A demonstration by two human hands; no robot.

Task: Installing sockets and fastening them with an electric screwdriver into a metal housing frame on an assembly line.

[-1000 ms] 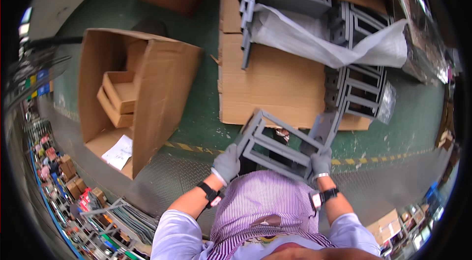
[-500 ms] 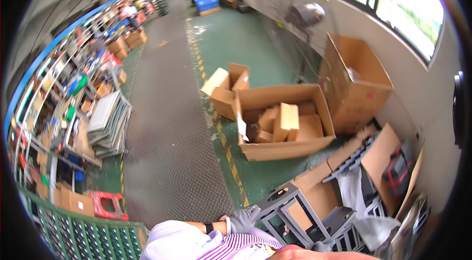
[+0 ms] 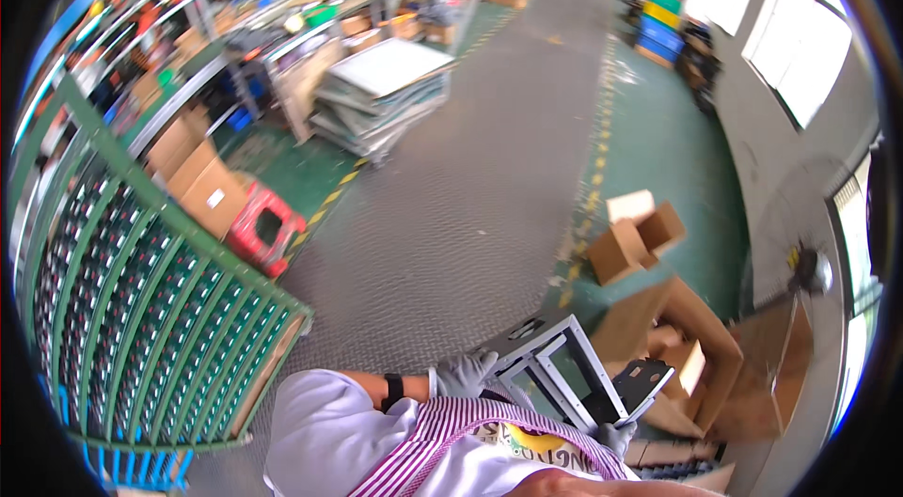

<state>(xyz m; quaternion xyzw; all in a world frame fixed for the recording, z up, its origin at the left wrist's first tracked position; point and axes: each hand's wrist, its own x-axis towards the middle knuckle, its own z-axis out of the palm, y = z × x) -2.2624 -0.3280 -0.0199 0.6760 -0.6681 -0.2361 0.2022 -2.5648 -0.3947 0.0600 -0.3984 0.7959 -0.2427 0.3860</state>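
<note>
Between my two hands, close against my body, is a grey metal frame (image 3: 576,367) with open rectangular sides and a round-ended slot in its top panel. My left hand (image 3: 461,375), in a grey glove with a black band on the wrist, is closed on the frame's left corner. At the frame's lower right, near a dark plate (image 3: 643,382), my gloved right hand (image 3: 616,438) grips its edge. The fingers of that hand are partly hidden by the metal. A striped apron (image 3: 433,441) covers my front.
To the left stands a green rack (image 3: 179,309) with rows of small parts, beside a red plastic stool (image 3: 266,229). Stacked flat panels (image 3: 386,83) border the metal walkway (image 3: 451,215). Cardboard boxes (image 3: 621,251) and a fan (image 3: 809,269) are at the right.
My view has swung left, bringing the green rack fully in and shifting boxes and fan rightward. The frame has turned along with me, still in both hands and now held clear of the pile.
</note>
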